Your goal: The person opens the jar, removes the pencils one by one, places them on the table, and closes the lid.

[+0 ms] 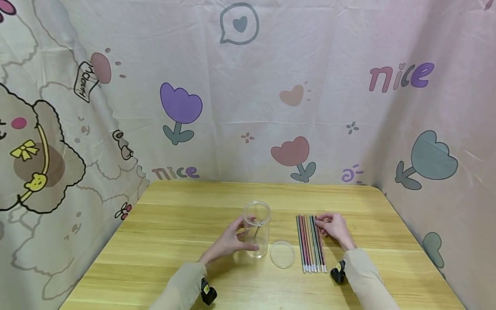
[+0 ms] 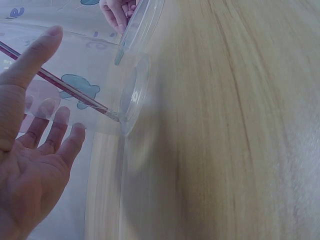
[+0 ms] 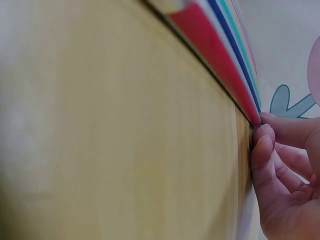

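My left hand (image 1: 228, 241) holds a tall clear jar (image 1: 264, 230) upright on the table, thumb in front and fingers round the far side. One dark red pencil (image 2: 75, 92) leans inside the jar, its eraser end at the bottom. To the right lies a row of several coloured pencils (image 1: 308, 247), side by side with their erasers towards me. At the far end of this row my right hand (image 1: 335, 226) pinches the tip of the outermost red pencil (image 3: 210, 47) between thumb and fingers.
A round clear lid (image 1: 282, 255) lies flat between the jar and the pencil row. The wooden table (image 1: 174, 215) ends at a patterned cloth backdrop (image 1: 240, 107) behind and at the sides. Each wrist wears a small black camera (image 1: 208, 292).
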`<move>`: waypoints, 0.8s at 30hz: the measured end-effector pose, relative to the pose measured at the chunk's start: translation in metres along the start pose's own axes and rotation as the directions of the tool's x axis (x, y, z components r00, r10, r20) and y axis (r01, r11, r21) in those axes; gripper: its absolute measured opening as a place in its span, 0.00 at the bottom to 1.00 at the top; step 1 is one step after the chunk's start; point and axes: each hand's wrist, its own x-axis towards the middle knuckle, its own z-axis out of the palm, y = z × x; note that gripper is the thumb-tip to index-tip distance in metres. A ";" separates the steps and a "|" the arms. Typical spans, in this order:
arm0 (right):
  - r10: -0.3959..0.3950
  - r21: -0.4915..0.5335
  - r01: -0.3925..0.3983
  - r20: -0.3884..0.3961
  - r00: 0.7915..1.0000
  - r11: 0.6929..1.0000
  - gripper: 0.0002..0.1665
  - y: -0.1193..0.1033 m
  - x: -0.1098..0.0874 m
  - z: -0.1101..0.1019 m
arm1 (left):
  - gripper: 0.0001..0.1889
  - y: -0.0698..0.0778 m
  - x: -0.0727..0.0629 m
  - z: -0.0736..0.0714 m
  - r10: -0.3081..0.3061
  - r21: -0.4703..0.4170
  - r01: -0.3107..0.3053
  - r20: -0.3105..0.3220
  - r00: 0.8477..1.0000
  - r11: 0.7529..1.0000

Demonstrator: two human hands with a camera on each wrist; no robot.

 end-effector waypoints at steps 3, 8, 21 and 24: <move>0.003 0.014 -0.003 0.002 1.000 1.000 0.14 0.000 -0.001 0.000 | 0.42 0.000 0.000 0.000 0.002 -0.002 -0.002 0.003 1.000 1.000; 0.011 0.036 -0.011 0.010 1.000 0.999 0.15 0.000 -0.001 -0.002 | 0.42 -0.001 0.000 0.000 0.006 -0.001 -0.005 0.002 1.000 1.000; 0.022 0.181 -0.029 0.039 0.999 0.983 0.18 0.000 -0.002 -0.005 | 0.42 0.000 0.000 0.001 0.002 0.000 -0.002 -0.007 1.000 1.000; -0.003 0.216 -0.006 0.045 0.999 0.976 0.21 -0.001 -0.002 -0.007 | 0.42 0.000 0.000 0.000 0.004 0.004 -0.004 -0.006 1.000 1.000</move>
